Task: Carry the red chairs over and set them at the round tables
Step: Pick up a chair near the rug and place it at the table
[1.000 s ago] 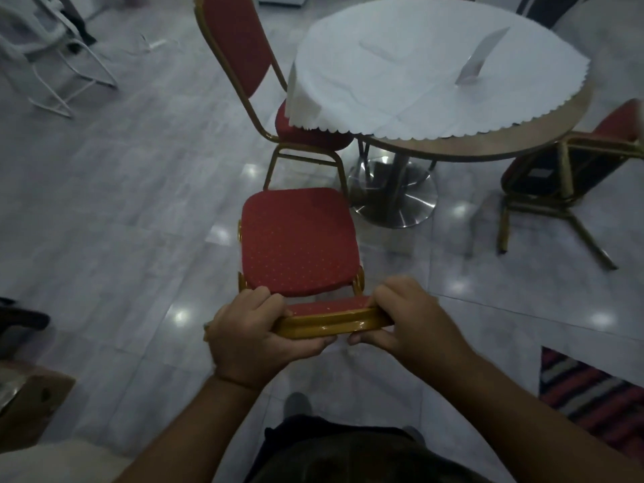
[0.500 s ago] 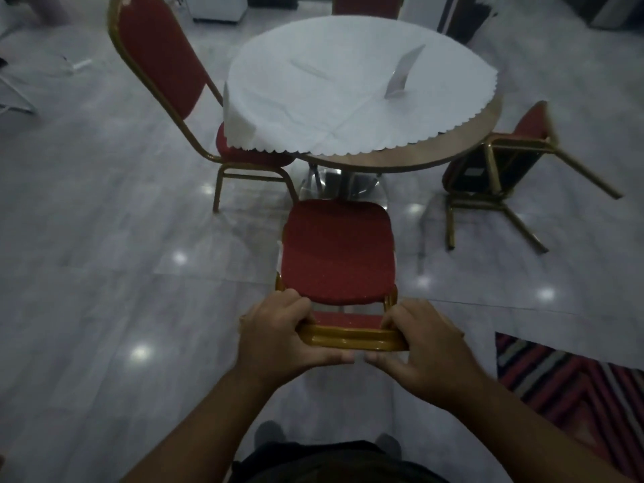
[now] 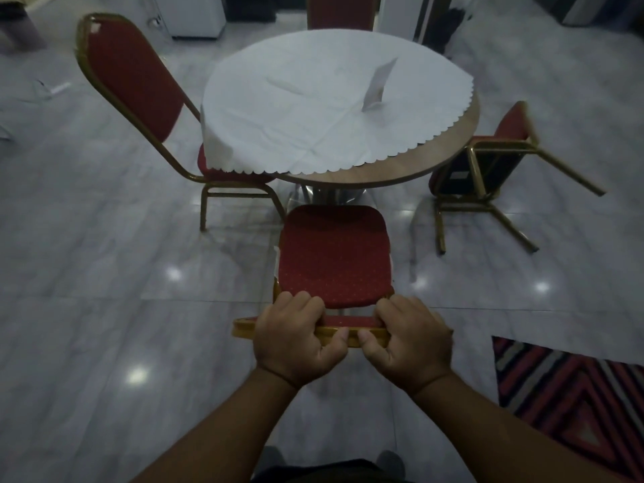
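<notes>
Both hands closed over the gilt top rail of the red chair (image 3: 332, 259), centre frame: left hand (image 3: 294, 339) and right hand (image 3: 409, 338) side by side, thumbs nearly meeting under the rail. The seat faces the round desk (image 3: 449, 144) at upper centre, its front edge near the desk's rim and chrome base.

Step in hand, as judged: placing this chair at the open near side. Best to keep the rail level, push straight toward the pedestal, and centre it between the chair at upper left (image 3: 132, 85) and the tipped chair at right (image 3: 488, 169), which leans against the desk.

Materials: dotted red upholstery, rounded seat corners; glossy gold tube frame, likely slick. White scallop-edged cloth (image 3: 313, 109), creased, with a folded card (image 3: 378, 85). Polished marble floor (image 3: 104, 273), reflective. Striped rug (image 3: 575, 395) lower right.
</notes>
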Demonstrator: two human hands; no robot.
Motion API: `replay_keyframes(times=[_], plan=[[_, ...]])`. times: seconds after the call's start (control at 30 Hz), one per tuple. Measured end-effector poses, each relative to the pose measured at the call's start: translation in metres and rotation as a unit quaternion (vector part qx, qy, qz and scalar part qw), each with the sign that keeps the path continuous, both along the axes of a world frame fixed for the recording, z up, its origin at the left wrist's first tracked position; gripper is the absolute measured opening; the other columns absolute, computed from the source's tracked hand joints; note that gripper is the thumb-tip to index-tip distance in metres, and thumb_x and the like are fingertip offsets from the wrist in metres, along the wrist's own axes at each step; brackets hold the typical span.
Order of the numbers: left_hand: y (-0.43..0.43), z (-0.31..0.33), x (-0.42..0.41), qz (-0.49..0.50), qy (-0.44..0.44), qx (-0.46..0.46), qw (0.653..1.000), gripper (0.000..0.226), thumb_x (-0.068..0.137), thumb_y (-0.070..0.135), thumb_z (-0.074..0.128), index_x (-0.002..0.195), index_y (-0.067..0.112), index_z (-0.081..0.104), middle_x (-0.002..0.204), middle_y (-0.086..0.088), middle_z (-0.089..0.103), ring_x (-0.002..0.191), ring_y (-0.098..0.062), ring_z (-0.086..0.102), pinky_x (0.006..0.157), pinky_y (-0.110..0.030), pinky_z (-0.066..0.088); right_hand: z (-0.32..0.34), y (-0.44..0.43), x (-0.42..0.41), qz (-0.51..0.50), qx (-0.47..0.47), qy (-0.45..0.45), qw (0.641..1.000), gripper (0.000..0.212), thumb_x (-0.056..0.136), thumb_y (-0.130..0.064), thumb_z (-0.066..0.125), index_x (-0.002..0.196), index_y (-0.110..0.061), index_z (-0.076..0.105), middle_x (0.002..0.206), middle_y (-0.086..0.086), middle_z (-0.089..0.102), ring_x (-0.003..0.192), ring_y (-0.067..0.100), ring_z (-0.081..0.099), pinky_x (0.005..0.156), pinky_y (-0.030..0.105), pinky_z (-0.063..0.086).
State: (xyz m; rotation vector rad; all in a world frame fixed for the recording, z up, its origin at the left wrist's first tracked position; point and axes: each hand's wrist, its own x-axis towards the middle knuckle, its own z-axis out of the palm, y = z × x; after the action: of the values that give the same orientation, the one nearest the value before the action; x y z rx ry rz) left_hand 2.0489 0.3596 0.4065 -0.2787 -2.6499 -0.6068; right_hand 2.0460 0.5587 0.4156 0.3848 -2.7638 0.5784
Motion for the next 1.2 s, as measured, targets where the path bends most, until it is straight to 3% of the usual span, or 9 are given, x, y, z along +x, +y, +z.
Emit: replay_keyframes(times=[0.83,1.2], plan=[[0.002,0.005,-0.076,0.047,-0.025,-0.005,0.999,0.051,0.080,0.063,0.039,0.065,0.016,0.051,0.063,0.001,0.047,0.060,-0.020,0.043,0.056,-0.030,0.030,-0.010,-0.005,-0.081,-0.022,-0.003,0.010,1.000,0.047,0.083,-0.065,0.038,0.069,-0.021,0.048,0.066,-0.006,0.041,0.061,0.018,0.039,0.055,0.031,0.032],[0.002,0.001,-0.091,0.049,-0.032,-0.004,0.998,0.054,0.081,0.064,0.037,0.066,0.014,0.052,0.064,-0.001,0.048,0.061,-0.022,0.045,0.054,-0.036,0.039,-0.013,-0.005,-0.096,-0.020,-0.009,0.025,0.999,0.047,0.084,-0.064,0.038,0.069,-0.020,0.050,0.066,-0.004,0.043,0.061,0.018,0.041,0.055,0.034,0.037]])
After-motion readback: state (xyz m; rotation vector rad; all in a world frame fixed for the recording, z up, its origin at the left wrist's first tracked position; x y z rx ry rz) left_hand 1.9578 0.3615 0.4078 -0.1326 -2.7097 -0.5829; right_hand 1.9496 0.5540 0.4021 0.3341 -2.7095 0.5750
